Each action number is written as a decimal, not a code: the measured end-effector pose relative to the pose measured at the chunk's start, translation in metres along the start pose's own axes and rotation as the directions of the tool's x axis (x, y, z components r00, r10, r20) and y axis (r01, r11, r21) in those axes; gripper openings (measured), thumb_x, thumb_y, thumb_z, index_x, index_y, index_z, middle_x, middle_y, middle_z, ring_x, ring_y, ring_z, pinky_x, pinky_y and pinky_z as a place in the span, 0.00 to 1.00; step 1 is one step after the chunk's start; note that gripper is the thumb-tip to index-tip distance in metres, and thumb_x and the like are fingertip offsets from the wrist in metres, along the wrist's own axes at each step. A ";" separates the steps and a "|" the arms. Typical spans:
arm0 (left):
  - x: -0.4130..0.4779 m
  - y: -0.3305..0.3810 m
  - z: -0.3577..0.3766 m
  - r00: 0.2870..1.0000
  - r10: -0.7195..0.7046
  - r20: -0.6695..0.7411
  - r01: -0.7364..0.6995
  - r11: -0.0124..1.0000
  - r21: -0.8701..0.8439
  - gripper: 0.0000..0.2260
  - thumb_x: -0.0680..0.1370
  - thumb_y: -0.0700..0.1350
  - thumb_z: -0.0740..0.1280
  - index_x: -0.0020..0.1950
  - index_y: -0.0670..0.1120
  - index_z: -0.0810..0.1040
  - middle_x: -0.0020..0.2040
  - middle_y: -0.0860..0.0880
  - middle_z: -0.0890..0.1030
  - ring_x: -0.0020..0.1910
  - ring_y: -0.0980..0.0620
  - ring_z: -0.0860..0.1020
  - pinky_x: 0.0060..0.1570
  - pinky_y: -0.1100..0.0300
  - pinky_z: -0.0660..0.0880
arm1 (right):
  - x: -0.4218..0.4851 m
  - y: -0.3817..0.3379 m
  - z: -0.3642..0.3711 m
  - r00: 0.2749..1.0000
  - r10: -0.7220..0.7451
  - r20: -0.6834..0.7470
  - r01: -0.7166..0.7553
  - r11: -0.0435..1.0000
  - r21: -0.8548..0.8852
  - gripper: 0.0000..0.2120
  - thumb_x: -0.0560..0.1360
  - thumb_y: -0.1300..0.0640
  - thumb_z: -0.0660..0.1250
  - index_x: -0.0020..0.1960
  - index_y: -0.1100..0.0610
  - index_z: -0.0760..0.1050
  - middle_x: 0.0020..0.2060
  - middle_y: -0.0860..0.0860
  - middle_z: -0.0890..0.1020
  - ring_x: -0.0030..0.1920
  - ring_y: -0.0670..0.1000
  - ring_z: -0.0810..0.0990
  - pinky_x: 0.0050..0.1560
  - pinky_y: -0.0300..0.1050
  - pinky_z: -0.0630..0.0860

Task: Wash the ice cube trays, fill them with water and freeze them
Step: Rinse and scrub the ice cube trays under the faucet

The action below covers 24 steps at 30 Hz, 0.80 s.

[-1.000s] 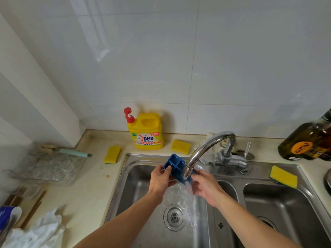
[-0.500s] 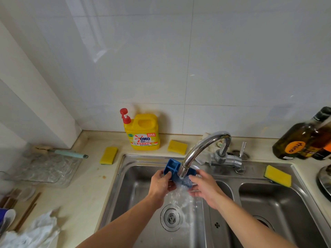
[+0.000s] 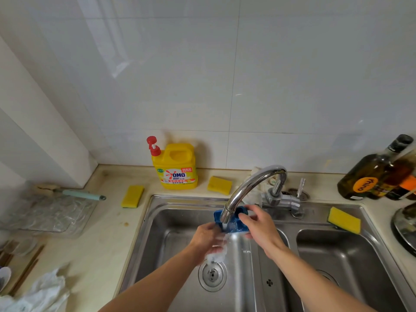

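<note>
Blue plastic, wet and slippery, that's what I'm dealing with here. The ice cube tray (image 3: 234, 222) is up under the spout of the faucet (image 3: 252, 188), over the left basin of the sink (image 3: 157, 221), with water running onto it and splashing down toward the drain (image 3: 212, 275). My right hand (image 3: 258, 224) has fingers curled over the tray's far edge and right side, so it's closed on the tray. My left hand (image 3: 208, 239) is just below and left of that grip, sitting in the stream; I honestly can't tell if it's pinching the tray's near corner or just rubbing at it, the water blurs it.

What could go wrong, as I see it:
- Wet plastic plus what looks like a one-sided hold means the tray could squirt out and drop into the basin below the grip.
- The tray is tilted under the flow, so spray may bounce off the cells and go over the rim onto the counter (image 3: 108, 233) to the left.
- The spout sits right against the tray, so a careless turn could knock it.

Readable stuff: the yellow detergent jug (image 3: 176, 167) beyond the grip says "OMO" with smaller Chinese text I can't make out. Off to the right, a dark bottle (image 3: 369, 176) has an orange label, sideways, too unclear to read.
</note>
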<state>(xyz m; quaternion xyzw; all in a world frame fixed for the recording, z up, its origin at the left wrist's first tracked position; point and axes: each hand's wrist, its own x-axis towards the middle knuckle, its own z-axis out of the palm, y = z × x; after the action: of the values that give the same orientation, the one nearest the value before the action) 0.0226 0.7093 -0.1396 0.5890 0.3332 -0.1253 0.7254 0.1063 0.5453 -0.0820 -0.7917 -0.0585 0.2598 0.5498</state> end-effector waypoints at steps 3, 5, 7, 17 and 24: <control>0.000 0.001 0.002 1.000 0.004 -0.002 -0.004 1.000 0.023 0.07 0.80 0.41 0.66 0.55 0.46 0.82 0.52 0.42 0.85 0.52 0.43 0.85 0.50 0.52 0.84 | 0.000 0.000 -0.004 1.000 -0.007 -0.017 0.006 1.000 -0.013 0.11 0.81 0.54 0.67 0.63 0.49 0.76 0.51 0.54 0.81 0.50 0.52 0.82 0.43 0.46 0.83; 0.000 0.001 0.004 1.000 0.008 -0.012 -0.007 1.000 0.013 0.06 0.82 0.41 0.65 0.54 0.46 0.81 0.52 0.42 0.85 0.50 0.43 0.85 0.50 0.50 0.84 | 0.000 0.000 -0.007 1.000 -0.012 -0.018 0.012 1.000 -0.018 0.11 0.81 0.53 0.67 0.63 0.49 0.76 0.51 0.53 0.81 0.50 0.51 0.82 0.43 0.45 0.83; 0.001 0.001 0.004 1.000 0.004 -0.010 -0.004 1.000 -0.005 0.06 0.82 0.40 0.64 0.54 0.42 0.81 0.52 0.40 0.84 0.48 0.44 0.85 0.48 0.51 0.84 | -0.001 -0.001 -0.009 1.000 -0.016 -0.016 0.016 1.000 -0.022 0.11 0.81 0.53 0.67 0.64 0.49 0.77 0.51 0.53 0.81 0.50 0.50 0.82 0.41 0.43 0.83; -0.008 0.003 0.003 0.995 0.053 0.089 -0.049 0.998 -0.051 0.13 0.79 0.39 0.68 0.63 0.44 0.78 0.57 0.42 0.84 0.53 0.43 0.85 0.48 0.54 0.82 | -0.008 -0.006 -0.003 1.000 -0.014 -0.028 0.013 1.000 -0.020 0.07 0.82 0.52 0.64 0.49 0.39 0.75 0.49 0.50 0.82 0.40 0.50 0.81 0.33 0.37 0.77; -0.009 0.004 0.000 0.993 0.065 0.094 -0.061 0.997 -0.045 0.21 0.67 0.37 0.67 0.60 0.40 0.78 0.53 0.40 0.82 0.48 0.44 0.83 0.48 0.54 0.82 | -0.012 -0.008 -0.003 1.000 0.014 -0.014 -0.014 1.000 0.013 0.09 0.84 0.54 0.63 0.48 0.42 0.76 0.48 0.53 0.82 0.35 0.49 0.79 0.31 0.37 0.77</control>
<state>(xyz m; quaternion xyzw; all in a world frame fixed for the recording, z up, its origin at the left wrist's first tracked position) 0.0184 0.7082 -0.1306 0.5772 0.2822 -0.1233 0.7563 0.0991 0.5417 -0.0700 -0.7904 -0.0473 0.2584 0.5534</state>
